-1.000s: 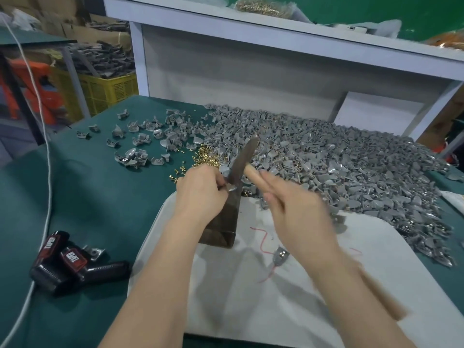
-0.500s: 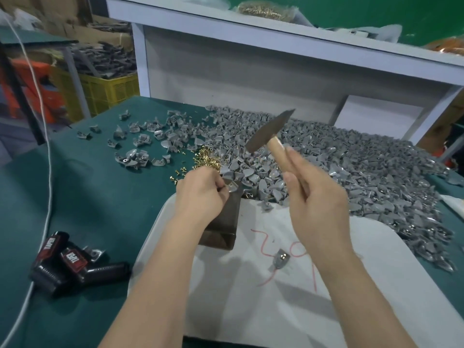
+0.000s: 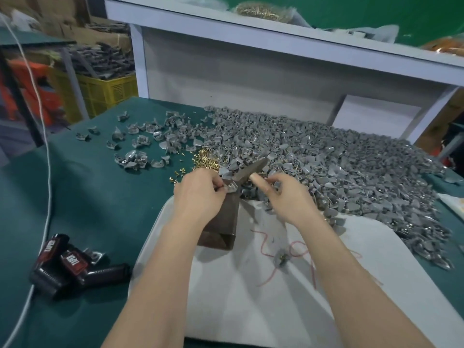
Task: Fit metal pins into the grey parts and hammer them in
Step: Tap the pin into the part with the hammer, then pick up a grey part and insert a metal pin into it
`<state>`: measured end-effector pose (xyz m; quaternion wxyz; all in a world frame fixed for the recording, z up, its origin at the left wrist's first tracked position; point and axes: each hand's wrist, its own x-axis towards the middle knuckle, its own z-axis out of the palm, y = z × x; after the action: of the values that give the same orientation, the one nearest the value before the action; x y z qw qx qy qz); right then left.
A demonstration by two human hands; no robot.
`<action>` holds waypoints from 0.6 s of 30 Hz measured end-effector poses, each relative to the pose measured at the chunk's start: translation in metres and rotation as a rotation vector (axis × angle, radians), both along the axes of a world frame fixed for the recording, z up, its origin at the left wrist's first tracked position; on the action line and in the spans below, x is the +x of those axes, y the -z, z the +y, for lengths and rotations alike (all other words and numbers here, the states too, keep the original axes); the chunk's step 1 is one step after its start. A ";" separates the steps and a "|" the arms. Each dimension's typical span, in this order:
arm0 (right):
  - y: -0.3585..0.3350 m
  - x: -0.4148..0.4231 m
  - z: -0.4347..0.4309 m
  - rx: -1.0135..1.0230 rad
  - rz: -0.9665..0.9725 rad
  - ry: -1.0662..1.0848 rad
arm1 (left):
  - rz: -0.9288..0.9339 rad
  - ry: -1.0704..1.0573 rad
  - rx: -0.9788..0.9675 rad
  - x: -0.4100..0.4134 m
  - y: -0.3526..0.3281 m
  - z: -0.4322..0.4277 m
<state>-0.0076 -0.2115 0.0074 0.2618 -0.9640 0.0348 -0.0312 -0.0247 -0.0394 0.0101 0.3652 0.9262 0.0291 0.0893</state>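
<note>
Head view: hammer [image 3: 249,169] low over grey part [image 3: 230,188], centre frame.
On a dark block [image 3: 226,223], left hand [image 3: 198,195] pinched it; right hand [image 3: 288,200] wrapped its fingers round the hammer handle.

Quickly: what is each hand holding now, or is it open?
Left hand: pinches a grey part on the block.
Right hand: grips the hammer.

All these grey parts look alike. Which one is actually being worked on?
The grey part that the left hand pinches on top of the dark block, just below the hammer head; the rest lie loose around it.
</note>
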 end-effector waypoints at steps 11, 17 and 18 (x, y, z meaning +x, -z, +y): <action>-0.022 0.016 0.042 0.205 -0.228 -0.271 | -0.177 -0.036 -0.221 0.005 0.000 -0.001; -0.040 0.066 0.058 0.000 -0.189 0.091 | -0.338 -0.407 -1.019 0.008 -0.008 0.015; -0.036 0.070 0.073 -0.035 -0.183 -0.003 | -0.344 -0.480 -1.172 0.008 -0.008 0.019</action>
<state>0.0621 -0.1383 0.0436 0.2470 -0.9616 0.0089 -0.1195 -0.0162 -0.0200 0.0185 0.7788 0.5140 0.2199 0.2843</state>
